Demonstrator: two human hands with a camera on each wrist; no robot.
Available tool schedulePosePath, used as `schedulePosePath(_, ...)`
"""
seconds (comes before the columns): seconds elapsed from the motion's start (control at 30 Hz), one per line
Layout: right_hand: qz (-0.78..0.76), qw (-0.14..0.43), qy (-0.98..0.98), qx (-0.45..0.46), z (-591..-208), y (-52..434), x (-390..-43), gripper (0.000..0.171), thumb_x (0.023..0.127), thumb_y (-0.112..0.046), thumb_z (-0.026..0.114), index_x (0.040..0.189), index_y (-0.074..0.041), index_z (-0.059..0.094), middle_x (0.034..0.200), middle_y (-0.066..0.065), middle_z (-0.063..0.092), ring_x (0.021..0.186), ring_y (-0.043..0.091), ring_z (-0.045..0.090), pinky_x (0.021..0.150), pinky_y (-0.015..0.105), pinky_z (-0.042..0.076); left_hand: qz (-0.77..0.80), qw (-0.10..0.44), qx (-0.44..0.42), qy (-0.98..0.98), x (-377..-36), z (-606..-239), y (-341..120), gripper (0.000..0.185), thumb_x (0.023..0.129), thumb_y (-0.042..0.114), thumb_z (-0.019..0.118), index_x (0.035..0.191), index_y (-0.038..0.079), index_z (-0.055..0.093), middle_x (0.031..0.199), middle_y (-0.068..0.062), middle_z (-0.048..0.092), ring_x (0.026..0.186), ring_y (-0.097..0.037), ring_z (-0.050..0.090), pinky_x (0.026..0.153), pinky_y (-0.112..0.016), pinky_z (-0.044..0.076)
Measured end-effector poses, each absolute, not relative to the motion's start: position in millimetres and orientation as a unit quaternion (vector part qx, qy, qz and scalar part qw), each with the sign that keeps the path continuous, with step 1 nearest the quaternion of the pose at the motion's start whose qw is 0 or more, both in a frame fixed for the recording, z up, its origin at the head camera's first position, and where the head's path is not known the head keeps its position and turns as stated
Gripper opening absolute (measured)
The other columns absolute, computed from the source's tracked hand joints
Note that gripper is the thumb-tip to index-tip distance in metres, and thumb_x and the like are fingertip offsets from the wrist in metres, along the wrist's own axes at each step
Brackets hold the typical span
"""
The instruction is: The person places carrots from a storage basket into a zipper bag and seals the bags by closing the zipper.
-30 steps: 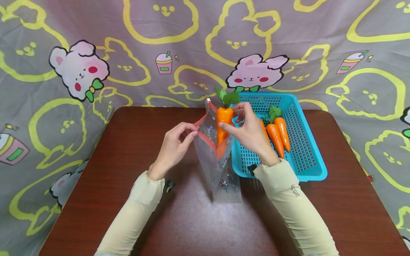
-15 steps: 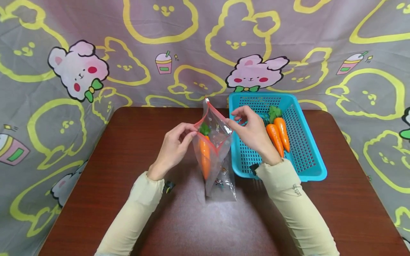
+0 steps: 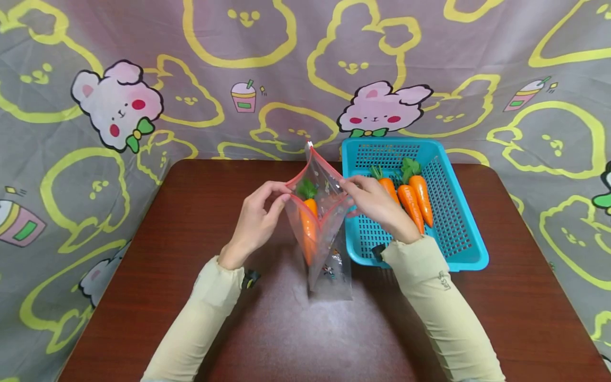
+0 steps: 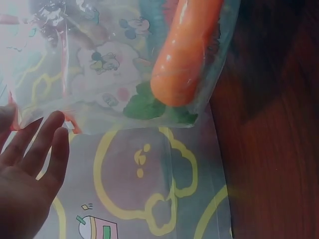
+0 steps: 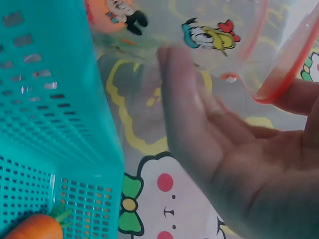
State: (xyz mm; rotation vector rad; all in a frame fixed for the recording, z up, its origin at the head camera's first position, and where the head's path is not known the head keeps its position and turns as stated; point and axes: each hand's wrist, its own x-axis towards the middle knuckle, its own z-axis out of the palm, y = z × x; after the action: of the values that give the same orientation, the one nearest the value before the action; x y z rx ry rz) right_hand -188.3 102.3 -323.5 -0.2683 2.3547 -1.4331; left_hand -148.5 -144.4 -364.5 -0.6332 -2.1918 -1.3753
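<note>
We hold one clear zip bag (image 3: 321,223) upright on the worktop (image 3: 143,276), its red-edged mouth spread open between both hands. Our left hand (image 3: 255,223) pinches the left lip of the mouth between thumb and fingers. Our right hand (image 3: 377,204) pinches the right lip in the same way, just beside the blue basket (image 3: 458,233). One toy carrot (image 3: 309,228) stands inside the bag, leaves up, tip toward the bottom.

Handling, as we judge it: the bag is thin, soft film, printed with cartoon figures. It has no stiffness of its own and will likely sag or fold if either lip is released. The red zip strip is the firmest part, so we take hold there, one hand on each side. The film looks smooth and may slip between the fingers. The carrot appears light, rigid and glossy.

Count: one bag, one carrot in the bag, three carrots (image 3: 414,199) lying in the basket, one basket.
</note>
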Motion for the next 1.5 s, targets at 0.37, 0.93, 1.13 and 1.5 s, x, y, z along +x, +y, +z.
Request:
schedulePosePath(0.37,-0.536,0.146,0.829,-0.072,-318.6,107.7,-189.0,0.045,0.099,-0.039,0.051,0.131,-0.007,0.051,0.110,0.016,0.068,0.078,0.022,0.066,0.071,0.033,0.059,-0.514,0.247,-0.239,-0.786,-149.6,-365.9,-145.0,0.012,0.088,0.004,0.068,0.099,0.002,0.066,0.100,-0.008,0.066,0.083,-0.013,0.060,0.073,-0.016,0.048)
schedulePosePath(0.93,-0.496,0.076,0.863,-0.057,-324.0,117.2,-192.2,0.038,0.097,-0.038,0.054,0.122,-0.010,0.057,0.097,0.011,0.071,0.064,0.019,0.063,0.062,0.029,0.054,-0.480,0.240,-0.203,-0.819,-150.4,-369.0,-154.7,0.012,0.088,0.006,0.068,0.100,0.004,0.066,0.098,-0.007,0.065,0.082,-0.011,0.058,0.066,-0.015,0.045)
schedulePosePath(1.13,-0.454,0.102,0.880,-0.096,-327.3,121.3,-192.8,0.034,0.100,-0.034,0.050,0.115,-0.007,0.062,0.097,0.013,0.070,0.068,0.018,0.065,0.065,0.030,0.053,-0.467,0.231,-0.200,-0.830,-149.8,-370.8,-155.0,0.011,0.089,0.007,0.068,0.100,0.005,0.067,0.095,-0.007,0.065,0.081,-0.011,0.058,0.064,-0.020,0.045)
schedulePosePath(1.5,-0.398,0.113,0.902,-0.122,-332.9,125.7,-193.9,0.026,0.099,-0.022,0.050,0.105,-0.006,0.069,0.098,0.013,0.069,0.076,0.022,0.067,0.065,0.030,0.051,-0.460,0.196,-0.209,-0.841,-148.8,-375.6,-152.0,0.011,0.089,0.006,0.068,0.099,0.007,0.067,0.097,-0.003,0.066,0.083,-0.010,0.059,0.067,-0.017,0.046)
